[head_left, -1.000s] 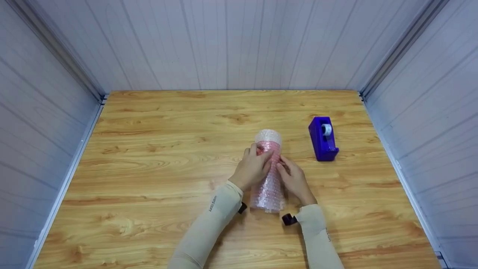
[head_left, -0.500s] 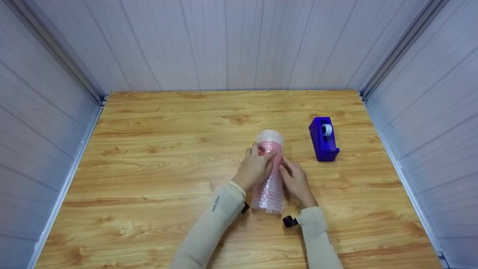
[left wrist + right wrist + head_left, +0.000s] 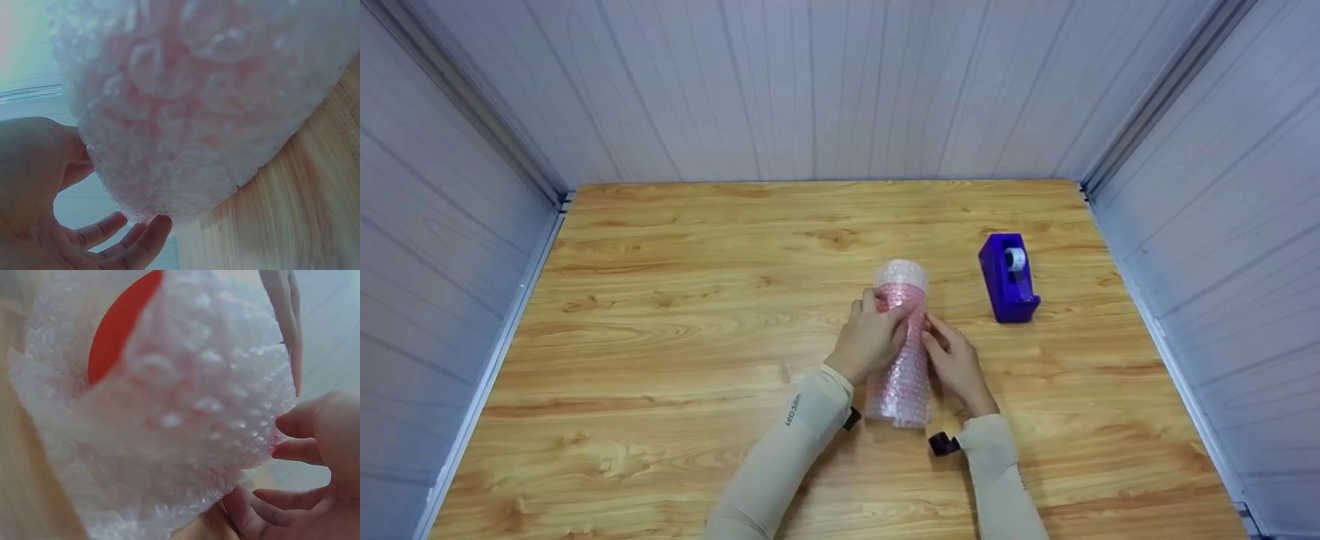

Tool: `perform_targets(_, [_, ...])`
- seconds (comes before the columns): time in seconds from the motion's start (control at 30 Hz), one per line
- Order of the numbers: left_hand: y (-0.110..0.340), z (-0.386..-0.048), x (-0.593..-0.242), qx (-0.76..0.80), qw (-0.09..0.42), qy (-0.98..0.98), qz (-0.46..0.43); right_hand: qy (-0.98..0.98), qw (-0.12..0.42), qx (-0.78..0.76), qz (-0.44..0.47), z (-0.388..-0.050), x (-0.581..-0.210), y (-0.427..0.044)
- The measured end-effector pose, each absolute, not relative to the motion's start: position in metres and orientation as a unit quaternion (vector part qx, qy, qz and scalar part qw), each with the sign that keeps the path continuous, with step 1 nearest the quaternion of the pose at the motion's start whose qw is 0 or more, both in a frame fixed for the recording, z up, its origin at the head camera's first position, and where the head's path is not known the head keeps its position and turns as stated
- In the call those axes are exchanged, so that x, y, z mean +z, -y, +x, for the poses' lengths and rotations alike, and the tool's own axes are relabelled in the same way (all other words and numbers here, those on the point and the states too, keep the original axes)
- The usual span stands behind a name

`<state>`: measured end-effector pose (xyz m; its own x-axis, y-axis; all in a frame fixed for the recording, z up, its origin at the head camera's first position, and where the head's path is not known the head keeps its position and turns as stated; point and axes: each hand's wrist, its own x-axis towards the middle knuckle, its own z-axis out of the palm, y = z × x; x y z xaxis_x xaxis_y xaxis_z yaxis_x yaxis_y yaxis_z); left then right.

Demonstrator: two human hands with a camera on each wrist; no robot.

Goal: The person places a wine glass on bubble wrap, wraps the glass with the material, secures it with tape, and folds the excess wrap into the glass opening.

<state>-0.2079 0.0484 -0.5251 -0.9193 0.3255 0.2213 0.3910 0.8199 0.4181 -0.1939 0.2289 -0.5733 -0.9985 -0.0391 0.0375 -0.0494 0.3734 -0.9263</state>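
A roll of bubble wrap (image 3: 911,390) lies lengthwise on the table, wound around something red. In the right wrist view the red round end (image 3: 121,337) shows inside the loose, open end of the wrap. My left hand (image 3: 866,337) holds the roll from its left side, with the thumb across the top and the fingers over the far part. On the other side my right hand (image 3: 958,367) pinches the wrap between thumb and forefinger at the roll's right side. Its other fingers curl low beside the roll in the right wrist view.
To the right of the roll stands a blue tape dispenser (image 3: 1009,289) with a small roll of clear-looking tape (image 3: 1016,259) in it. Pale panel walls (image 3: 817,90) enclose the wooden table (image 3: 660,337) at the back and both sides.
Both hands and the roll have shifted very slightly to the right since one second ago. The grips look the same, and the tape dispenser has stayed in place.
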Motion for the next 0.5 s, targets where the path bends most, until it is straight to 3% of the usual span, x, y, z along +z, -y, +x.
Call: perform_targets(0.5, [-0.0415, -0.2065, -0.531, -0.267, 0.071, 0.944, -0.181, 0.821, 0.01, 0.57, 0.01, -0.1925, -0.5666, -0.2204])
